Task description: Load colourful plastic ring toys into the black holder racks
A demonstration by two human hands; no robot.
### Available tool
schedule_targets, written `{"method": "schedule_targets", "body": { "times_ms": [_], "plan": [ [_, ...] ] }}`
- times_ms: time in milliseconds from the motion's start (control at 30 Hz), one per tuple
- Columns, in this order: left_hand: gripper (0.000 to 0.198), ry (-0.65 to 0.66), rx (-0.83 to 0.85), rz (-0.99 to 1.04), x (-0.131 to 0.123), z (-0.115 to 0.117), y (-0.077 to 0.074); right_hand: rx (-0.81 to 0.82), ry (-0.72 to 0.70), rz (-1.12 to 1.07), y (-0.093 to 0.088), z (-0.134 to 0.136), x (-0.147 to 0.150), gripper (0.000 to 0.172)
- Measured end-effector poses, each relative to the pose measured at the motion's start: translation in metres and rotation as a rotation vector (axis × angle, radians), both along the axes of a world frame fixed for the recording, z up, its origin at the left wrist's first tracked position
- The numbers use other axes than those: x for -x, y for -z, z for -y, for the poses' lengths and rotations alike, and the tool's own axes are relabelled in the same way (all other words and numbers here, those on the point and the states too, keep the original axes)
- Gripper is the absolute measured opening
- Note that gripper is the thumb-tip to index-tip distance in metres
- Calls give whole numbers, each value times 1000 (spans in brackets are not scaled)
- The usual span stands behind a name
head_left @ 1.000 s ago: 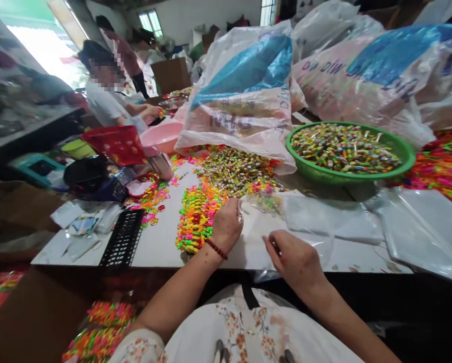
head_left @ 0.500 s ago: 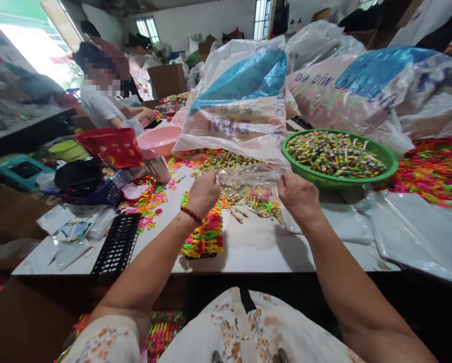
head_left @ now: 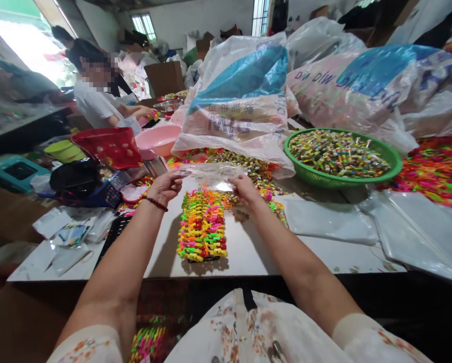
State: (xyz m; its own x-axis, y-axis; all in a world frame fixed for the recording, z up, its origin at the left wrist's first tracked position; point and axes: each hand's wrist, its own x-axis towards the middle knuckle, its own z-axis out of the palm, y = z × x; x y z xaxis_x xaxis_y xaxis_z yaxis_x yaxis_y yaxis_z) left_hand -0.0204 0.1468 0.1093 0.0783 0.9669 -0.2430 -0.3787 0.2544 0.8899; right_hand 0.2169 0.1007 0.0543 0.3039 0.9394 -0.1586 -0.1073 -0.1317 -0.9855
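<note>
Both my hands hold a clear plastic bag (head_left: 210, 175) stretched flat above the white table (head_left: 248, 247). My left hand (head_left: 166, 186) pinches its left end, my right hand (head_left: 244, 191) grips its right end. Just below the bag lies a stack of bright multicoloured plastic toy pieces (head_left: 203, 227) in neat rows. Behind it spreads a loose pile of small wrapped candies (head_left: 241, 164).
A green basket (head_left: 395, 166) full of candies stands at the right, with large filled sacks (head_left: 244, 96) behind. Flat clear bags (head_left: 331, 222) lie right. A black tray (head_left: 112, 232), a red bag (head_left: 110, 146) and a pink basin (head_left: 159, 138) sit left. Another person works at the far left.
Both hands rose from the table edge with the clear bag, held it over the candies, then carried it left over the coloured stack.
</note>
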Motion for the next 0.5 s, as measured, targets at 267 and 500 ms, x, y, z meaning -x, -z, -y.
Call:
{"method": "schedule_targets", "body": {
  "times_ms": [267, 500],
  "plan": [
    [10, -142, -166, 25, 21, -9, 66, -103, 14, -125, 29, -22, 34, 26],
    [20, -205, -168, -162, 17, 2, 115, -69, -14, 159, 63, -5, 33, 26]
  ]
}}
